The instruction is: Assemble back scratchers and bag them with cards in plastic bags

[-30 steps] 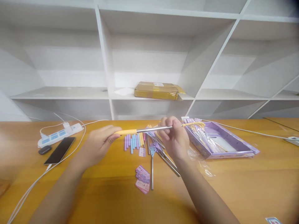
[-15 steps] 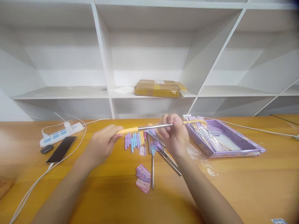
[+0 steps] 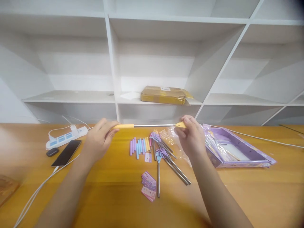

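A back scratcher (image 3: pixel 154 125) with a metal rod is held level above the table between my two hands. My left hand (image 3: pixel 98 139) is closed around its yellow handle sleeve. My right hand (image 3: pixel 192 134) grips its yellow head end, partly hiding the head. Below lie several other back scratchers (image 3: pixel 174 167) with purple and blue hand-shaped heads and bare metal rods. Beside them sits a row of purple, blue and yellow sleeves (image 3: pixel 139 146). A blue-headed back scratcher (image 3: pixel 158 177) lies apart, near a fanned stack of printed cards (image 3: pixel 149 186).
At right, a purple box (image 3: pixel 247 163) holds plastic-wrapped back scratchers. Clear plastic wrapping (image 3: pixel 181 148) lies behind my right hand. A power strip (image 3: pixel 66 137), a black phone (image 3: pixel 66 153) and white cables are at left. A taped cardboard box (image 3: pixel 163 95) rests on the white shelf.
My right hand has shifted from the rod to the head end of the back scratcher, which has turned more level. The view has tilted slightly, moving the table items right and down.
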Demonstrator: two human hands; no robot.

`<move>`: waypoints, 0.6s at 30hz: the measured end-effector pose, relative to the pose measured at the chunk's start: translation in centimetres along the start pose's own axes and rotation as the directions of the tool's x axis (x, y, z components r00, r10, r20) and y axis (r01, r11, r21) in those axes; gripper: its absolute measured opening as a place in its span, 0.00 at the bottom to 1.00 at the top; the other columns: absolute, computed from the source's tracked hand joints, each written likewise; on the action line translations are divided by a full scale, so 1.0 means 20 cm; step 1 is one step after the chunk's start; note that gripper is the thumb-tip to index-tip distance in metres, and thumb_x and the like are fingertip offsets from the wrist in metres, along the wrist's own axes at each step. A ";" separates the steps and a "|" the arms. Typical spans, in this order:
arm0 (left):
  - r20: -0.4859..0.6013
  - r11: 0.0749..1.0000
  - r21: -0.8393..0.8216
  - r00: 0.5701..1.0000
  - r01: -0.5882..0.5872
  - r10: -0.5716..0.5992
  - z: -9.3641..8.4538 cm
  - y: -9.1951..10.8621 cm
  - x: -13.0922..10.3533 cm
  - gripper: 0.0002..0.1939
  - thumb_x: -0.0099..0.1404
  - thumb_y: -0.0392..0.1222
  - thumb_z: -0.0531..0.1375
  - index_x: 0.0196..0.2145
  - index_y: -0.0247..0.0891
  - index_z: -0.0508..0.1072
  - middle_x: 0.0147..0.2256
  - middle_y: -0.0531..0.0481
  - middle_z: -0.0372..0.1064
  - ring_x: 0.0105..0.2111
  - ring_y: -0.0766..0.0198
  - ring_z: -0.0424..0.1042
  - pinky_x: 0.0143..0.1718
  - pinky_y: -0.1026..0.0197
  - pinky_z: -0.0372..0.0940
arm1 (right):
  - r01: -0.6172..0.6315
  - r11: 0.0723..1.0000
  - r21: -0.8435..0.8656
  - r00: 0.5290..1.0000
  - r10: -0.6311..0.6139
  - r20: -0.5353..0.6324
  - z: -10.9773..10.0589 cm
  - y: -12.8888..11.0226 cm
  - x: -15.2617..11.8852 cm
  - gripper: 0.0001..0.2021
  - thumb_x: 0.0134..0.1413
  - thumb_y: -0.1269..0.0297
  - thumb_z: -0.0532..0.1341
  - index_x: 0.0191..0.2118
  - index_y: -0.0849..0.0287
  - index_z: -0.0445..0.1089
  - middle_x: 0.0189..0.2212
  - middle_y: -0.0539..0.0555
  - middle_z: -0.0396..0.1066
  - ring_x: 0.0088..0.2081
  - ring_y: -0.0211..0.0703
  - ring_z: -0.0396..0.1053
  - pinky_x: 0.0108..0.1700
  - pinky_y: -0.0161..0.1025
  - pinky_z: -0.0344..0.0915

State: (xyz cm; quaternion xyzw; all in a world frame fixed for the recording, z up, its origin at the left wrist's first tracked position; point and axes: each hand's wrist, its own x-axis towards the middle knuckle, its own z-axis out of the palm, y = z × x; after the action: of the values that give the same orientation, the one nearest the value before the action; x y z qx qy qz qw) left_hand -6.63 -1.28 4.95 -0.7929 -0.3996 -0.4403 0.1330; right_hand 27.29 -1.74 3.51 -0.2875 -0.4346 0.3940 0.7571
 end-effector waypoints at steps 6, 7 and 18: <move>-0.094 0.990 -0.059 0.987 0.127 -0.132 0.03 0.03 -0.01 0.12 0.78 0.48 0.59 0.51 0.42 0.78 0.36 0.52 0.65 0.28 0.66 0.64 0.36 0.60 0.63 | 0.108 0.976 -0.189 0.993 -0.116 -0.034 -0.02 -0.03 -0.01 0.13 0.55 0.53 0.73 0.35 0.56 0.73 0.31 0.46 0.61 0.21 0.27 0.48 0.21 0.32 0.43; -0.059 0.986 -0.082 0.987 0.146 -0.151 0.03 0.03 -0.01 0.12 0.79 0.49 0.58 0.50 0.42 0.77 0.36 0.52 0.67 0.28 0.66 0.64 0.36 0.60 0.63 | 0.134 0.970 -0.203 0.988 -0.147 -0.051 -0.03 -0.03 -0.01 0.13 0.56 0.54 0.72 0.35 0.55 0.73 0.30 0.46 0.62 0.21 0.28 0.49 0.21 0.31 0.44; 0.210 0.977 -0.190 0.976 0.099 -0.058 0.07 0.05 -0.02 0.14 0.82 0.48 0.51 0.44 0.41 0.74 0.32 0.53 0.73 0.30 0.64 0.69 0.34 0.62 0.63 | 0.376 0.863 -0.337 0.881 -0.446 -0.159 -0.07 0.06 0.00 0.11 0.64 0.53 0.65 0.35 0.53 0.68 0.27 0.45 0.60 0.24 0.34 0.56 0.22 0.30 0.50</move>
State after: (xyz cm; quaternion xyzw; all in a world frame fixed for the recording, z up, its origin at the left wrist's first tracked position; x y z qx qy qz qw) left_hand -5.10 -1.29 4.01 -0.8266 -0.3961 -0.3998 -0.0061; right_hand 27.99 -1.22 1.89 -0.3416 -0.4487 0.1168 0.8175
